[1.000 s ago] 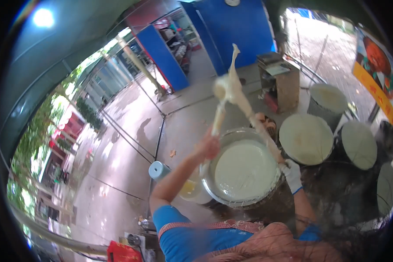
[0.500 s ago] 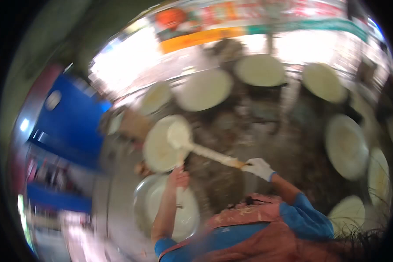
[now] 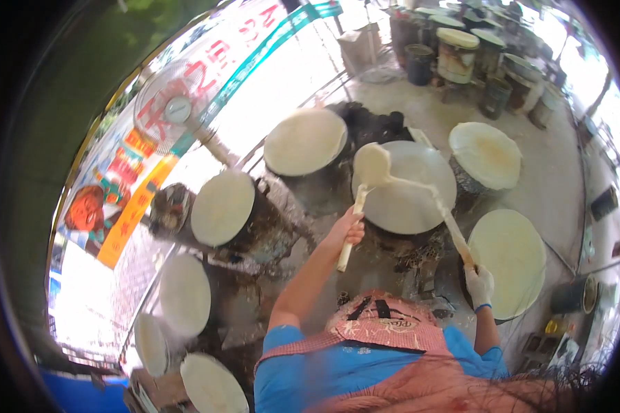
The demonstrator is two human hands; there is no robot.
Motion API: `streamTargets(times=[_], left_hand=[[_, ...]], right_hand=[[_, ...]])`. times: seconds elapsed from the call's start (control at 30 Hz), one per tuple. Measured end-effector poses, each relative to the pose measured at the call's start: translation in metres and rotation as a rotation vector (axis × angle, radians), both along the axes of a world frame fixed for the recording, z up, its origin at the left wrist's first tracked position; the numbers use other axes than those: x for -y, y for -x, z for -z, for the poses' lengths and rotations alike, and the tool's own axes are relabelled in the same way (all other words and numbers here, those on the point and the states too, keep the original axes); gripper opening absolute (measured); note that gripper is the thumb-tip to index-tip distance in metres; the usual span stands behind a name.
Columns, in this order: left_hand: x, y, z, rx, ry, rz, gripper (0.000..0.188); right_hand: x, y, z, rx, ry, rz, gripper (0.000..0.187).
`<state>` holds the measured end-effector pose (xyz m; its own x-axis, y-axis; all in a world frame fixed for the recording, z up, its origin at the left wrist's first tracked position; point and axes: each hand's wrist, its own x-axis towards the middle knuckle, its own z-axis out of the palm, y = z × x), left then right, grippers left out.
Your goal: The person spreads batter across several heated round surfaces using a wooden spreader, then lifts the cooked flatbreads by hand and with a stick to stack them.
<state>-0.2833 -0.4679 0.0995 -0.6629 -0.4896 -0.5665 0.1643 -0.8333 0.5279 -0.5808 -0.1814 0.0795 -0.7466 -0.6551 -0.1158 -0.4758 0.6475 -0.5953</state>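
Note:
My bare left hand [image 3: 351, 230] is closed around a short, pale stick-like tool [image 3: 345, 256], its upper end beside the ladle's bowl; whether they touch I cannot tell. In my gloved right hand [image 3: 480, 286] is a long-handled ladle [image 3: 373, 164] coated in cream-coloured batter, its bare wooden end at my fingers. The batter-covered handle bends on its way to the round bowl. Beneath both tools is a round griddle [image 3: 417, 206] with a greyish, pale surface. Another griddle [image 3: 508, 268], covered by a pale sheet, is just right of my gloved hand.
More round griddles with pale sheets ring me, such as one far left [image 3: 304, 141], one at left [image 3: 222, 208] and one far right [image 3: 486, 155]. A standing fan [image 3: 178, 110] is at upper left. Several buckets [image 3: 458, 55] crowd the far right. A metal bucket [image 3: 575, 294] lies rightward.
My view has swung to the right, bringing the buckets and fan in. Both tools have gone from over a griddle at the left to over the greyish griddle. Each hand keeps its tool.

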Motion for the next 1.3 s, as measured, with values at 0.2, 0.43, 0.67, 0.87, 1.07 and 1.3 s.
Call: streamTargets(times=[0.2, 0.43, 0.67, 0.87, 1.07, 1.3], left_hand=[[0.093, 0.158, 0.094, 0.044, 0.367, 0.261, 0.067], [0.113, 0.187, 0.099, 0.926, 1.392, 0.348, 0.075], [0.142, 0.171, 0.026, 0.838, 1.421, 0.276, 0.070], [0.129, 0.099, 0.022, 0.312, 1.438, 0.068, 0.070], [0.100, -0.059, 0.141, 0.494, 1.552, 0.223, 0.072], [0.095, -0.074, 0.123, 0.615, 1.239, 0.387, 0.072]], right_hand=[[0.083, -0.032, 0.015, -0.214, 0.120, -0.090, 0.030], [0.073, 0.008, 0.092, 0.536, 0.610, 0.323, 0.029], [0.155, -0.014, 0.082, -0.171, 0.021, 0.165, 0.024], [0.241, -0.015, 0.133, 0.058, 0.218, 0.213, 0.041], [0.188, -0.023, 0.068, 0.331, 0.468, 0.234, 0.032], [0.185, -0.047, 0.010, 0.438, 0.438, 0.163, 0.027]])
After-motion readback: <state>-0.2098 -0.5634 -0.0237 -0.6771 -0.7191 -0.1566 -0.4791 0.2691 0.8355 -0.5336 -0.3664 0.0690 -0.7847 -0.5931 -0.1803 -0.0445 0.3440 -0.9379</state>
